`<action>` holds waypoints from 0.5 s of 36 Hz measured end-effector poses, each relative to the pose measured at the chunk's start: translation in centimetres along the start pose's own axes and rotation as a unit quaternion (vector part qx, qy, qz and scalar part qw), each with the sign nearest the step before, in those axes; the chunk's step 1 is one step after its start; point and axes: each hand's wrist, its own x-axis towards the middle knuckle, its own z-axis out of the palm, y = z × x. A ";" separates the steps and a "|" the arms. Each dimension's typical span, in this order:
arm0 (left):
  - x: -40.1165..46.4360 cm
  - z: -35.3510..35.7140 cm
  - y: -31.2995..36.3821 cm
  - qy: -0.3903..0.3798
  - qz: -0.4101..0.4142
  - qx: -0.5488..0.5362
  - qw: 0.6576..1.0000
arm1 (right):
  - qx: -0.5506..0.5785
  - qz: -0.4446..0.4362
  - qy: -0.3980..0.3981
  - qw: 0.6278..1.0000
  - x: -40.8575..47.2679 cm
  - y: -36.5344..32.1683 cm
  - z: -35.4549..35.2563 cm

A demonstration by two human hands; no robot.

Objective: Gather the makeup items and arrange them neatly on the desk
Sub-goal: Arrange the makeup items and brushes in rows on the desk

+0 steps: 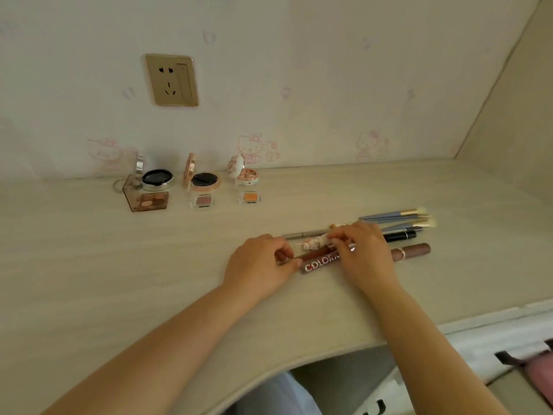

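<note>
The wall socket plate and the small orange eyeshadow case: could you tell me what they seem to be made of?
The socket plate looks like brushed, gold-toned metal or metallic-finish plastic, given its soft sheen. The orange eyeshadow case appears to be clear, glossy plastic, since its edges look see-through.

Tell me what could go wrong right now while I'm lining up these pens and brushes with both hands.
1. The round pens and tubes could roll: your left hand and right hand pinch only the ends of the slim ones above the Colorkey tube, and the brown tube lies loose.
2. A nudge from your right hand might knock the makeup brushes out of line.
3. The open compacts stand with lids up; a bump could tip them.
</note>
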 end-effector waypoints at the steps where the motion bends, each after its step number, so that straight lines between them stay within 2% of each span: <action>1: -0.2 0.1 0.1 0.004 0.003 0.008 1.000 | -0.001 0.001 -0.002 1.000 -0.3 0.0 0.0; 7: -0.6 0.5 0.4 0.025 0.017 0.066 0.997 | -0.039 -0.037 -0.004 0.999 -0.7 -0.3 0.3; 14: -1.4 -1.5 -1.0 0.097 0.042 0.058 0.993 | -0.022 -0.075 0.041 0.996 -0.2 -1.0 -0.2; 18: -2.5 -4.1 -3.1 0.129 0.066 0.038 0.989 | -0.008 -0.127 0.031 0.991 0.4 -3.2 0.4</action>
